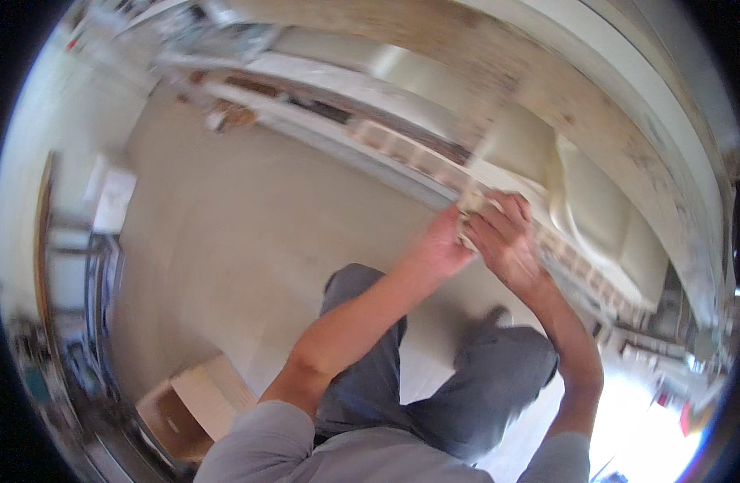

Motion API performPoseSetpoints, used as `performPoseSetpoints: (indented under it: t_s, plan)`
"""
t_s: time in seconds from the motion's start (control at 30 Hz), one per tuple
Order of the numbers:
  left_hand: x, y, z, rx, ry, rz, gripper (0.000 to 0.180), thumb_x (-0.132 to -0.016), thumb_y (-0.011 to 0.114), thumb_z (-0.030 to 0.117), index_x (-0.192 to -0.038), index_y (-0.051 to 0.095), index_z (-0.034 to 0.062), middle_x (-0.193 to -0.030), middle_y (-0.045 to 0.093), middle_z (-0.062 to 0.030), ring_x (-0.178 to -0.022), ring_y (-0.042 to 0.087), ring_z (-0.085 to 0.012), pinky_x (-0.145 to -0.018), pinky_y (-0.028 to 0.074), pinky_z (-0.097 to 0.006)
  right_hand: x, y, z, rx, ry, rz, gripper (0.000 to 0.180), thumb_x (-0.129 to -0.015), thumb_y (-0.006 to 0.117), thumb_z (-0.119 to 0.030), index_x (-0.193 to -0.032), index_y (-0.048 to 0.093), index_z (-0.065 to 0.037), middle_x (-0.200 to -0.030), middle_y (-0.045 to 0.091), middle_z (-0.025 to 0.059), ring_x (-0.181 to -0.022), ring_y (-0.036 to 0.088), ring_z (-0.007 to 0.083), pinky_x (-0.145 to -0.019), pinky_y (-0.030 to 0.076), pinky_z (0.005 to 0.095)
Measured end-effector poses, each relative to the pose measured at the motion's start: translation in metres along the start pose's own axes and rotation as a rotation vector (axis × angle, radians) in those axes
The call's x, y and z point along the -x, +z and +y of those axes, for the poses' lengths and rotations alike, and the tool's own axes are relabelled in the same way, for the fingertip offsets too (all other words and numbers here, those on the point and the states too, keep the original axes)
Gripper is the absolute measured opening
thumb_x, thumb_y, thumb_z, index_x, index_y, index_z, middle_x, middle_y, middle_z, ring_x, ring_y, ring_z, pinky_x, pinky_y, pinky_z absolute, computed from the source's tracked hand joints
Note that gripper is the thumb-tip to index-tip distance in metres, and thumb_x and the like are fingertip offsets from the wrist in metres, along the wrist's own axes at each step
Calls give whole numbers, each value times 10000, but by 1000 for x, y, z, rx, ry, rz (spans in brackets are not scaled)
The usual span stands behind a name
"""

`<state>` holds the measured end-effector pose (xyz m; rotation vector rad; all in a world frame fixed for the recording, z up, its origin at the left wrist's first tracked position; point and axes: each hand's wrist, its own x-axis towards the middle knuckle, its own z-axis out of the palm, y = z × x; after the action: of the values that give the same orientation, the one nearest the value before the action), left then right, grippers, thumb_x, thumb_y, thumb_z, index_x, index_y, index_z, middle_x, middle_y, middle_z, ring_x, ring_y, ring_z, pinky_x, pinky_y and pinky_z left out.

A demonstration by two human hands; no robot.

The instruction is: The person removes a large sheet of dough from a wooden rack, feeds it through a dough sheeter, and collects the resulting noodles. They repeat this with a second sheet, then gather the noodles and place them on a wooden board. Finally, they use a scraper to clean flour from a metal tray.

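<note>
My left hand (450,240) and my right hand (503,237) meet in front of me at the edge of a long bench (305,121). Between them is a small pale cream piece (470,200), held in closed fingers; blur and the hands hide its kind. The fingers of my right hand curl over it from the right, while my left hand grips from below. A row of similar-coloured pale blocks (410,153) runs along the bench on both sides of my hands.
A worn wooden beam (563,101) crosses above the bench, with smooth cream sheeting (611,213) behind my hands. An open cardboard box (201,406) sits on the floor at lower left. Further left, a white box (112,200) rests by a dark metal frame (104,298).
</note>
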<state>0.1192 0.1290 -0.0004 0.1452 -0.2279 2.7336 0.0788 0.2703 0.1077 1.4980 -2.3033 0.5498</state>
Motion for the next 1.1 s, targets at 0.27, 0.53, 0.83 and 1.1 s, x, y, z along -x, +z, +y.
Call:
performPoseSetpoints:
  t_s: [0.27,0.53,0.83,1.1]
  plan:
    - [6,-2,1,-1200,587,94,454,-873,742,50,-1296,584,104,-1241,651,-45,-1182,618,-213,-1024,518,-383,-32,-1,-17,-95,-106,-157,146,-853,735,-84,-971,701,-5,-1133,659,117,-1250,563,395,-1104,375,620]
    - [10,21,19,-539,566,594,198,-991,656,183,-1120,642,34,-1002,666,-25,-858,623,-127,-699,520,-274,-71,29,-42,-39,-97,-132,161,-853,686,-44,-979,604,13,-1279,564,146,-1340,478,433,-1117,353,626]
    - [104,16,111,-383,480,462,240,-1006,599,315,-796,561,206,-683,450,69,-517,359,-84,-456,265,-266,-31,-9,-28,-14,-137,115,144,-1028,584,-110,-1125,557,-6,-1338,612,215,-1316,542,450,-1104,418,593]
    - [428,-1,148,-395,957,1097,90,-928,608,215,-925,541,156,-671,506,1,-540,461,-145,-487,371,-306,75,-20,20,-37,162,60,89,-982,679,-46,-1005,661,38,-963,655,203,-884,641,375,-827,545,466]
